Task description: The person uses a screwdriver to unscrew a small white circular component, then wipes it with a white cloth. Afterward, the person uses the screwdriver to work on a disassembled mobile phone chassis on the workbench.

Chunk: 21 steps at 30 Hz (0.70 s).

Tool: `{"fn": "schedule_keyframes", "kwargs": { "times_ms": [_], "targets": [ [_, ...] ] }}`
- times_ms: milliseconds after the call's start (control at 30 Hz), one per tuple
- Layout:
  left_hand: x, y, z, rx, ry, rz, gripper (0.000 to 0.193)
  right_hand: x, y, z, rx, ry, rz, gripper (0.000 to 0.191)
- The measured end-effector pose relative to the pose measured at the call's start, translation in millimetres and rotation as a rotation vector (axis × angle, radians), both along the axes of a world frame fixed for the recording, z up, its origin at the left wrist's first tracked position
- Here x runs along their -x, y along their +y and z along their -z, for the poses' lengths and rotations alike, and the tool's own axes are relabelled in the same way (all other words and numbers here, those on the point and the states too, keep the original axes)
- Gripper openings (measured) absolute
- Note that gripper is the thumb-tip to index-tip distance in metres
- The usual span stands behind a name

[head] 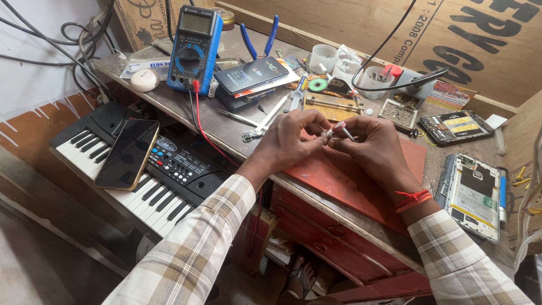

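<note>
Both hands, left (291, 138) and right (372, 148), pinch a small metal part (337, 131) over the bench (226, 127); multimeter (195, 48) at ten o'clock. Steady fingertips would help here.

On the cluttered brown workbench (237, 133), a blue handheld multimeter (195, 48) stands near the far left corner, with a dark smartphone on a stack of cards (250, 76) just to its right. An opened phone with bare circuit boards (473, 195) lies near the right edge. Below the bench's left edge sits a small black electronic keyboard (141, 169), and a gold-edged smartphone (127, 153) lies on its keys.
</note>
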<state>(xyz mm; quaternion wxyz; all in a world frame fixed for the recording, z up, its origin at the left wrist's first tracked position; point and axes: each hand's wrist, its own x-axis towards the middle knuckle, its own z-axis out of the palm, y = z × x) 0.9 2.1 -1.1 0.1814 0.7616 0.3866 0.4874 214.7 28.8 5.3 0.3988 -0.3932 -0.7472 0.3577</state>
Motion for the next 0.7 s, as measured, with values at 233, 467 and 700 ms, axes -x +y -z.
{"fn": "schedule_keyframes", "kwargs": {
  "times_ms": [233, 467, 700],
  "targets": [
    [0.2, -1.7, -1.6, -0.008, 0.05, -0.043, 0.022, -0.4, 1.1, 1.1, 0.004, 0.023, -0.033, 0.02],
    [-0.2, -1.5, -2.5, 0.019, 0.055, -0.07, 0.019, 0.6, -2.2, -2.3, 0.013, 0.005, 0.025, 0.016],
    [-0.5, -2.9, -3.3, 0.075, 0.064, -0.096, 0.02, -3.5, -1.9, -7.5, 0.086, 0.189, 0.094, 0.016]
  ]
}}
